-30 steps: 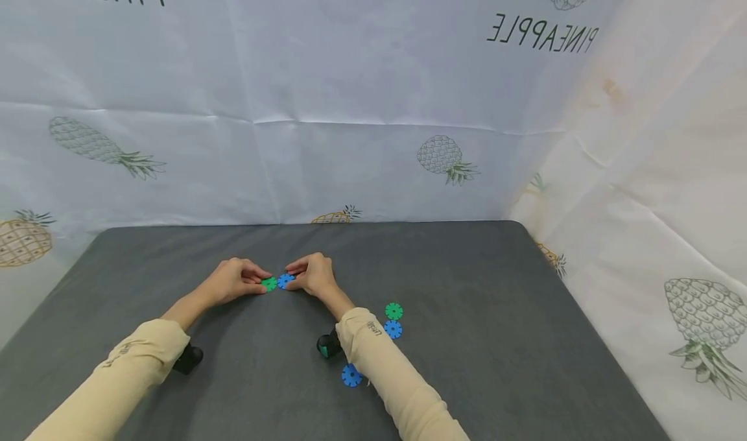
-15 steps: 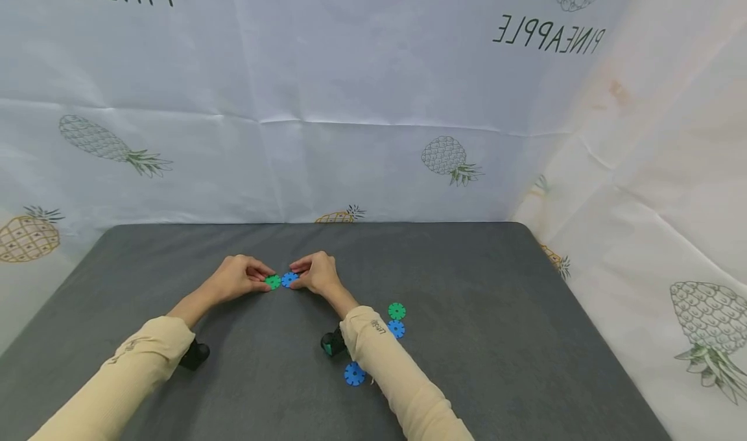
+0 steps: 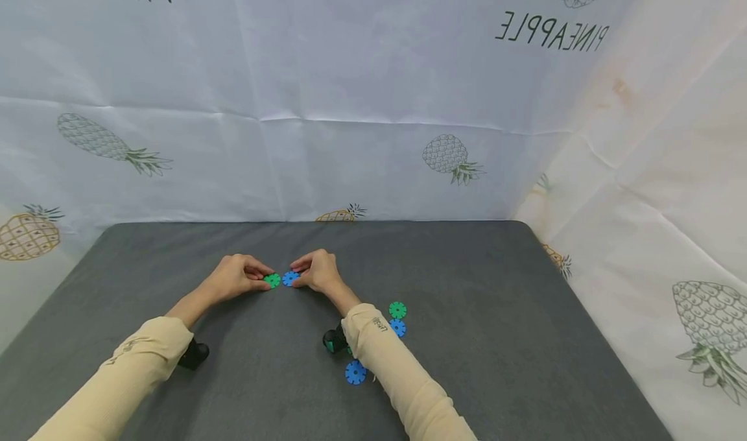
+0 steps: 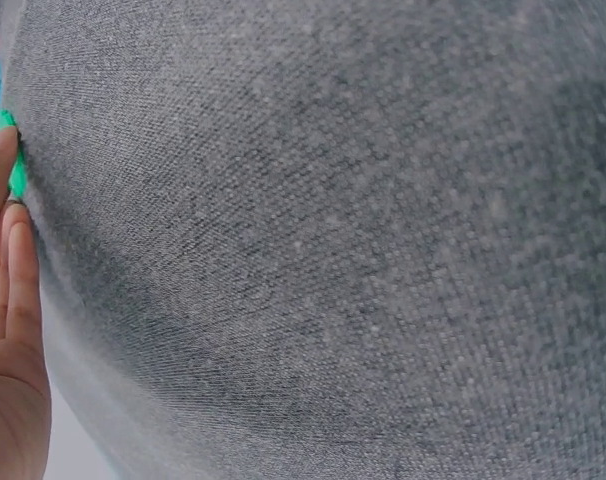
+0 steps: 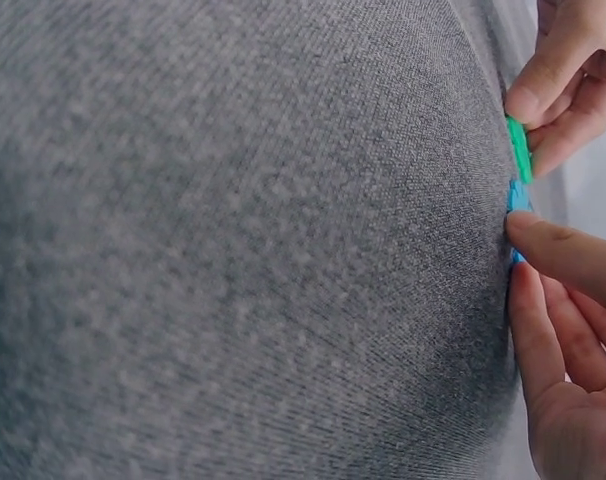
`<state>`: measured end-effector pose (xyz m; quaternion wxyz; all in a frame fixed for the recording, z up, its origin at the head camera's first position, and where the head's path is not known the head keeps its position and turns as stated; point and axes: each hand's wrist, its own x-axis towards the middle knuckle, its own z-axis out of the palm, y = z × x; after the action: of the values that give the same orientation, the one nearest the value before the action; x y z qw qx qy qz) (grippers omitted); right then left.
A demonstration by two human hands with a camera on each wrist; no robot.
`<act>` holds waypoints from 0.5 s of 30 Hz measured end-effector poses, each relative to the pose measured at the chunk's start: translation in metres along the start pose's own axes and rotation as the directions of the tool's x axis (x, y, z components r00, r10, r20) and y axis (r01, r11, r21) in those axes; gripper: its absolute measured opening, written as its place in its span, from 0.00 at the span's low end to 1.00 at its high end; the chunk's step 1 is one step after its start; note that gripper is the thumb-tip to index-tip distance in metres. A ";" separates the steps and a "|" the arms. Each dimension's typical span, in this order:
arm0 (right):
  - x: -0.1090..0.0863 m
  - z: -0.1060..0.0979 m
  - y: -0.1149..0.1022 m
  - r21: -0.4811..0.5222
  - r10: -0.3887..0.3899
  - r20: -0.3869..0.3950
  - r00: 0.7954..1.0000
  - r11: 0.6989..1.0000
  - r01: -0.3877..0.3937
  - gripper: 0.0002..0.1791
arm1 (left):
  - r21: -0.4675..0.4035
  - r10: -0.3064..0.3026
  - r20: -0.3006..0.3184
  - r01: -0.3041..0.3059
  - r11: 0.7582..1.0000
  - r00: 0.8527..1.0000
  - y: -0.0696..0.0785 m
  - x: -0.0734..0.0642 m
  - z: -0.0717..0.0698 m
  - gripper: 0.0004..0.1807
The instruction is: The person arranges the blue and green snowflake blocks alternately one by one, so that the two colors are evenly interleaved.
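Thumb and fingers of my left hand (image 3: pixel 235 277) pinch a green notched disc (image 3: pixel 272 281) by its left edge. My right hand (image 3: pixel 318 272) pinches a matching blue notched disc (image 3: pixel 290 279) from the right, between thumb and fingertips. Both discs face up toward the head view, side by side with a narrow gap. In the right wrist view the green disc (image 5: pixel 520 150) and the blue disc (image 5: pixel 517 195) appear edge-on, nearly in line. The left wrist view catches only part of the green disc (image 4: pixel 18 172) behind the thumb, with the blue one beyond it.
On the grey table (image 3: pixel 478 363), right of the right forearm, lie another green disc (image 3: pixel 397 309) and a blue disc (image 3: pixel 397 327), the latter partly behind the sleeve. Another blue disc (image 3: pixel 355 372) lies by the right forearm. A pineapple-print cloth (image 3: pixel 373 91) hangs behind.
The head view has shifted slightly. Both hands keep their pinch, and the gap between the green and blue discs has widened a little.
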<state>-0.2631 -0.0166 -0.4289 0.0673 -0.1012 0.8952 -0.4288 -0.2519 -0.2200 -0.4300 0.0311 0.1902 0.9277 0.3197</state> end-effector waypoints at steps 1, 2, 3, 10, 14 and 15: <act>0.000 0.000 0.000 -0.002 -0.003 0.001 1.000 1.000 0.003 0.15 | 0.001 0.002 -0.002 -0.002 1.000 1.000 -0.001 0.000 0.000 0.14; 0.000 0.000 0.000 -0.005 -0.005 0.000 1.000 1.000 0.005 0.15 | 0.002 0.002 -0.006 -0.002 1.000 1.000 -0.001 0.000 0.000 0.14; 0.000 0.001 -0.001 -0.007 -0.008 -0.001 1.000 1.000 0.008 0.15 | 0.002 0.009 -0.007 -0.009 1.000 1.000 -0.002 0.000 0.000 0.14; 0.001 0.001 -0.001 -0.003 -0.014 0.007 1.000 1.000 0.014 0.15 | 0.002 0.012 -0.010 -0.012 1.000 1.000 -0.006 -0.001 0.000 0.16; 0.001 -0.003 0.002 0.034 0.002 0.028 1.000 0.999 -0.003 0.17 | -0.003 0.033 -0.015 -0.033 0.999 0.999 -0.005 -0.001 0.000 0.19; 0.001 -0.005 0.003 0.056 0.007 0.036 0.999 0.998 -0.009 0.17 | -0.006 0.040 -0.016 -0.040 0.999 0.999 -0.005 -0.001 0.001 0.20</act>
<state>-0.2658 -0.0113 -0.4281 0.0880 -0.1035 0.8818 -0.4516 -0.2525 -0.2234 -0.4333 0.0179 0.2060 0.9230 0.3246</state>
